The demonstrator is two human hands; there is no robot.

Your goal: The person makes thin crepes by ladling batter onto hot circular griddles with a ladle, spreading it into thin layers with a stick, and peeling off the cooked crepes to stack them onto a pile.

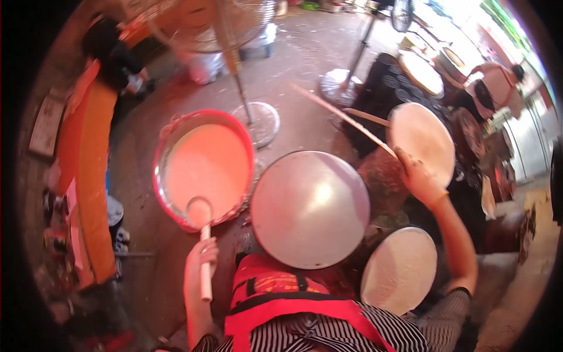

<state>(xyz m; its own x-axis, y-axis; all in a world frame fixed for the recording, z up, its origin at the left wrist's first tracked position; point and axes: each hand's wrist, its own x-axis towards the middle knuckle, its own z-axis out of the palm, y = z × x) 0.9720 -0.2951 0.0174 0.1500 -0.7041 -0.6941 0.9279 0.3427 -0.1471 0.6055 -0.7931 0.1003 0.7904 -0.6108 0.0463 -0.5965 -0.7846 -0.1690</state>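
My left hand (202, 255) is closed around the handle of a ladle (200, 210), whose round bowl is over the near side of a red-rimmed basin (251, 149). Pale, smooth batter-like liquid (205, 161) fills much of that basin. My right hand (423, 183) grips one end of a long, thin wooden stick (346, 119), which slants up and to the left. Just behind this hand is a pale round surface (423, 138); contact cannot be made out. Between my hands lies a smooth grey metal disc (311, 208), possibly a griddle or a lid.
Another pale round disc (400, 270) sits low on the right. A second wooden stick (366, 117) reaches the upper disc. Ahead stand a fan (220, 26) and a pole stand (358, 53). An orange counter (88, 193) runs along the left. Another person (495, 85) bends at far right.
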